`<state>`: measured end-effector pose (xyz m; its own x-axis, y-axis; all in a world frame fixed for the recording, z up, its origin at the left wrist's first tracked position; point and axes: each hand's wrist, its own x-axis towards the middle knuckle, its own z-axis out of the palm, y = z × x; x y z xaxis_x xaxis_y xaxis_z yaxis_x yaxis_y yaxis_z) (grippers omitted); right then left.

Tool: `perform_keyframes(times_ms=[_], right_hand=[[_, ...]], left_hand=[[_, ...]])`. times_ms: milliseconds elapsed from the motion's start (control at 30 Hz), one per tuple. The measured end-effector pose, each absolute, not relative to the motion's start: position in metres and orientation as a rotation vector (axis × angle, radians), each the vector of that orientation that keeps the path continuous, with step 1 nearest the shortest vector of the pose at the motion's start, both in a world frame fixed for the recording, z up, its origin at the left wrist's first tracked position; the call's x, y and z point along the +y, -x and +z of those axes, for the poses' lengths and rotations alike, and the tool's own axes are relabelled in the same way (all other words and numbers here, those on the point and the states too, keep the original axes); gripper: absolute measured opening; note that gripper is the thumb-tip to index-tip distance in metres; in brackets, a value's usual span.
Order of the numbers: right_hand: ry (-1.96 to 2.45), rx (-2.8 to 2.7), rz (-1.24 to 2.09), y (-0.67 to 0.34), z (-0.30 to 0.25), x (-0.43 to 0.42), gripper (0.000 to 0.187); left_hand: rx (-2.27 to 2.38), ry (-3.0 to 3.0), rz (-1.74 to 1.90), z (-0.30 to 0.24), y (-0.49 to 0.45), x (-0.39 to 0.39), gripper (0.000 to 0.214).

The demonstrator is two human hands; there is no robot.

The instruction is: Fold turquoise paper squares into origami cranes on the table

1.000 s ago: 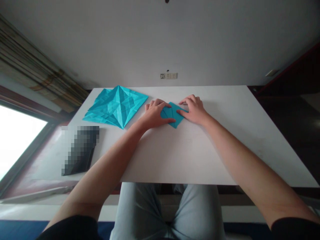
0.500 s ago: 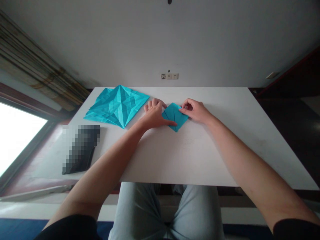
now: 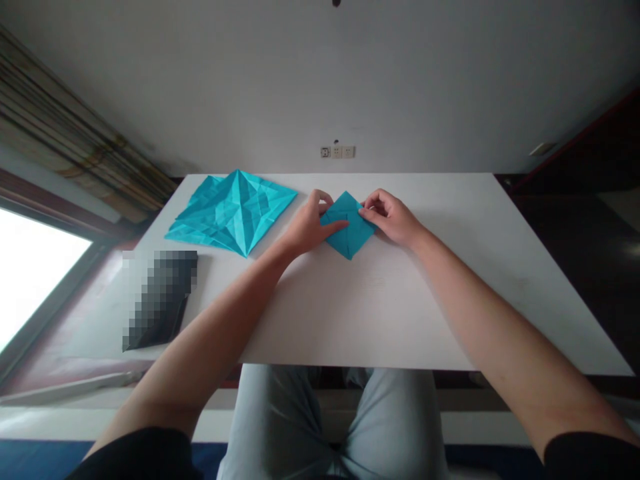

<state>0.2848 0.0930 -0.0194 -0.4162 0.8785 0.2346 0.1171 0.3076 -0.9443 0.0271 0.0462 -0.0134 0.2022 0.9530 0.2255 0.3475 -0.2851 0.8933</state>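
A small diamond of folded turquoise paper [image 3: 351,241] is between my hands, tilted a little toward me, with crease lines on its face. My left hand [image 3: 314,223] grips its left side, thumb across the front and fingers curled behind. At the upper right edge, my right hand [image 3: 393,217] pinches the paper between thumb and bent fingers. The fingertips behind the paper are hidden. To the left of my left hand lie larger creased turquoise sheets [image 3: 240,210], spread on the table.
The white table [image 3: 425,313] reaches back to a grey wall with sockets [image 3: 337,152]. A dark, partly pixelated flat object [image 3: 165,293] lies at the left near my forearm. A curtain [image 3: 75,127] and a bright window are further left.
My left thumb has slid up from the paper's lower part to its middle, and my left fingers have curled in behind it. The folded paper's top corner has risen slightly.
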Motion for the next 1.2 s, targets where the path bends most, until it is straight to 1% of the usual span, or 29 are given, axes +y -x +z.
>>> perform_keyframes(times_ms=[200,333,433,467,533,600,633,767,900,1033,1100,1200], right_hand=[[0.823,-1.628,1.406,-0.277,-0.008,0.083,0.075],[0.862,-1.672,1.493,-0.277,0.0,0.078,0.059],[0.885,-1.715,1.49,-0.278,0.004,0.076,0.052],[0.89,-1.719,1.483,-0.278,0.005,0.076,0.05],[0.9,-1.716,1.462,-0.277,0.007,0.076,0.048],[0.895,-1.707,1.438,-0.276,0.008,0.076,0.046],[0.888,-1.707,1.426,-0.275,0.008,0.075,0.045],[0.864,-1.724,1.368,-0.274,0.009,0.074,0.046],[0.844,-1.734,1.309,-0.275,0.013,0.071,0.057],[0.858,-1.791,1.239,-0.275,0.017,0.069,0.067],[0.864,-1.872,1.112,-0.276,0.017,0.068,0.065],[0.921,-2.001,0.808,-0.277,0.013,0.068,0.06]], left_hand=[[1.036,-1.594,1.228,-0.007,-0.033,0.046,0.053],[1.181,-1.703,1.263,-0.001,-0.036,0.04,0.049],[1.481,-1.959,1.231,0.008,-0.038,0.032,0.052],[1.598,-2.057,1.178,0.012,-0.039,0.03,0.05],[1.736,-2.191,1.054,0.019,-0.041,0.025,0.037],[1.661,-2.264,1.003,0.022,-0.043,0.022,0.024],[1.572,-2.282,1.011,0.022,-0.044,0.021,0.022],[1.271,-2.241,1.123,0.015,-0.047,0.023,0.026],[1.119,-2.037,1.219,0.015,-0.048,0.022,0.027],[1.013,-1.738,1.212,0.015,-0.049,0.023,0.051],[0.971,-1.614,1.224,0.011,-0.05,0.027,0.057],[0.969,-1.406,1.291,0.004,-0.05,0.036,0.054]])
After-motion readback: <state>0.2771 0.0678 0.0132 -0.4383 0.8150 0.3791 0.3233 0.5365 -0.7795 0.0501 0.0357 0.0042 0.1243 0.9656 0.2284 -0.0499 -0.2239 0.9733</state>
